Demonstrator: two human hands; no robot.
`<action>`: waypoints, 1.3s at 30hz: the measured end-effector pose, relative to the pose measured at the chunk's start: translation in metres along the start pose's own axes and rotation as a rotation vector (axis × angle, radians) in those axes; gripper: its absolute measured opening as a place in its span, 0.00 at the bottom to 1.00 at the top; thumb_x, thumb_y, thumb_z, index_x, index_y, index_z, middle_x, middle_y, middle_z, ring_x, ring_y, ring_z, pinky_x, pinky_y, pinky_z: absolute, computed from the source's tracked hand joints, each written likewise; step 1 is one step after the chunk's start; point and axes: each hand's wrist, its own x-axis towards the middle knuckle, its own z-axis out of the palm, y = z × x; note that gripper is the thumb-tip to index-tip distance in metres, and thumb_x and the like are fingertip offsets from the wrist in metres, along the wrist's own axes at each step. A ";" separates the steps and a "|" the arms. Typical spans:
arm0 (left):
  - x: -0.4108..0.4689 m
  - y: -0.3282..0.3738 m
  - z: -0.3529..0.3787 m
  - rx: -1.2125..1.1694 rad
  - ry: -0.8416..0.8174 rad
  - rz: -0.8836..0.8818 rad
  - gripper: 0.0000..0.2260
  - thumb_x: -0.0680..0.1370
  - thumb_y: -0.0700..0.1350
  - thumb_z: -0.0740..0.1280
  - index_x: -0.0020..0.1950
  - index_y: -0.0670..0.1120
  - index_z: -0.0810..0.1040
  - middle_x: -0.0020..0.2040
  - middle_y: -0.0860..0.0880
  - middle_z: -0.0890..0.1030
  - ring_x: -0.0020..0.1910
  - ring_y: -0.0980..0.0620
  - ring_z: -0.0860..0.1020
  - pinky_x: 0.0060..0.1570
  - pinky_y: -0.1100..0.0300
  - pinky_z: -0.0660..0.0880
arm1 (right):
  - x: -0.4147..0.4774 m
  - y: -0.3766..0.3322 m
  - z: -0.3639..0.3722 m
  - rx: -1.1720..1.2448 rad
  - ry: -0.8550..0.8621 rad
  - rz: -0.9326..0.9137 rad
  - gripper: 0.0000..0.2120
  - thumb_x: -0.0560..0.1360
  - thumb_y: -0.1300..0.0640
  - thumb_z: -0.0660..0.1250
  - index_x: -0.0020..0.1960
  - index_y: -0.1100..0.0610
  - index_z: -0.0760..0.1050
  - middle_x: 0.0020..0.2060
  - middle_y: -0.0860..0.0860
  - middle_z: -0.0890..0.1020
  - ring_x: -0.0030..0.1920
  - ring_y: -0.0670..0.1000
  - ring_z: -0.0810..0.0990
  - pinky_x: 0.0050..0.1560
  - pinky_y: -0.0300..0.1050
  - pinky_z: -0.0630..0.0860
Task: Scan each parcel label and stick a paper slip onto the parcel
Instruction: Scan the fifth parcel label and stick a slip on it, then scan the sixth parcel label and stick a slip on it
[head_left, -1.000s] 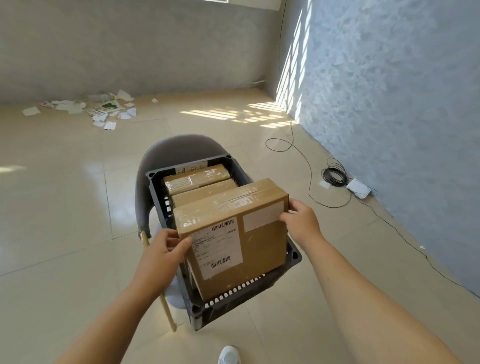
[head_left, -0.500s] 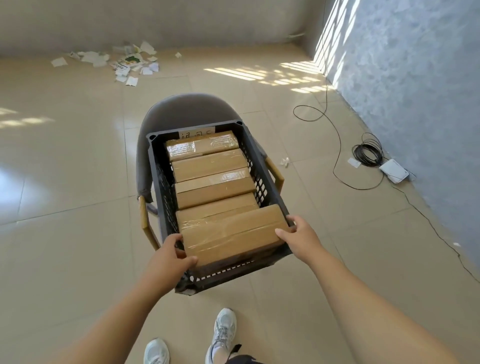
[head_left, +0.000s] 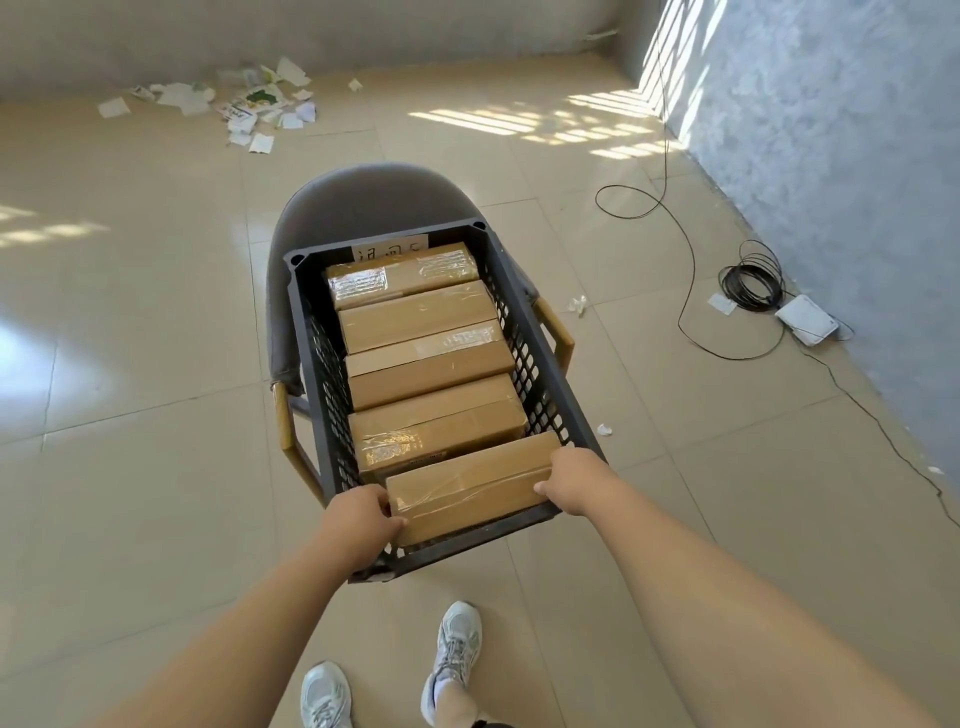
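From the head camera, a dark slatted crate (head_left: 525, 332) rests on the seat of a grey chair (head_left: 363, 197) with wooden arms, which stands on a tiled floor (head_left: 130, 312). Five brown cardboard parcels stand on edge in a row inside the crate, running from its far end to its near end.

The nearest parcel (head_left: 467, 488) sits at the crate's near end, just inside the near wall, with clear tape across its top. The person's left hand (head_left: 358, 525) is clamped on its left end, the fingers going down out of sight beside the box. The right hand (head_left: 571, 480) grips its right end, with the thumb lying along the top front edge. The hands are apart, the parcel's whole length between them.

The four other parcels (head_left: 423, 364) fill the rest of the crate, each touching the next; some carry shiny tape or a pale label on top. A paper note (head_left: 389, 252) with handwriting is fixed to the crate's far wall.

Paper scraps (head_left: 244, 104) lie scattered on the floor by the far wall. To the right, a black cable (head_left: 753, 280) is coiled near a white box (head_left: 808, 325) at the foot of a blue-grey wall (head_left: 857, 130). The person's pale shoes (head_left: 457, 644) show at the bottom edge.
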 end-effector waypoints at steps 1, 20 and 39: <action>-0.001 0.000 -0.003 0.009 0.000 0.023 0.16 0.75 0.50 0.68 0.60 0.46 0.75 0.48 0.51 0.79 0.43 0.55 0.76 0.42 0.65 0.73 | -0.002 -0.001 -0.004 0.014 0.010 -0.007 0.15 0.77 0.48 0.64 0.56 0.58 0.74 0.47 0.52 0.78 0.47 0.53 0.76 0.45 0.44 0.73; -0.057 0.011 -0.101 0.391 0.034 0.696 0.18 0.76 0.55 0.64 0.64 0.50 0.72 0.56 0.50 0.78 0.50 0.54 0.77 0.52 0.57 0.77 | -0.194 -0.036 -0.019 0.232 0.265 0.189 0.22 0.78 0.48 0.63 0.69 0.55 0.68 0.64 0.54 0.75 0.61 0.55 0.75 0.58 0.47 0.71; -0.255 -0.022 0.070 0.711 -0.296 1.310 0.16 0.75 0.59 0.63 0.59 0.53 0.74 0.53 0.53 0.77 0.45 0.54 0.75 0.48 0.59 0.75 | -0.509 -0.019 0.253 0.708 0.325 0.770 0.26 0.76 0.46 0.64 0.71 0.53 0.67 0.66 0.51 0.73 0.63 0.53 0.73 0.53 0.44 0.70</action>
